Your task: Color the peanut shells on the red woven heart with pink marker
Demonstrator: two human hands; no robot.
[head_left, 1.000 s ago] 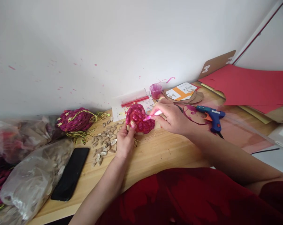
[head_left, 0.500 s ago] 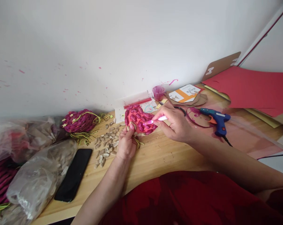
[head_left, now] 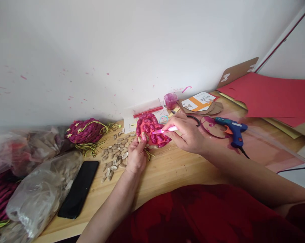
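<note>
My left hand pinches the lower left edge of a red craft piece covered with peanut shells, most of them painted magenta. A few shells near my thumb and along the lower rim are still bare tan. Between the fingers of my right hand is a white-handled paintbrush; its pink tip touches the shells near the middle of the piece. Yellow-green strings hang under the craft piece. Loose peanut shells lie scattered on the table to the left of my left hand.
A pink-stained cup stands by the wall. On the right lie a blue glue gun, cardboard pieces and red paper. Leftward are a black phone, plastic bags and a finished-looking magenta shell ornament.
The craft piece has turned slightly and shifted a little to the right in my left hand. The brush tip has moved slightly left and up over the shells.
</note>
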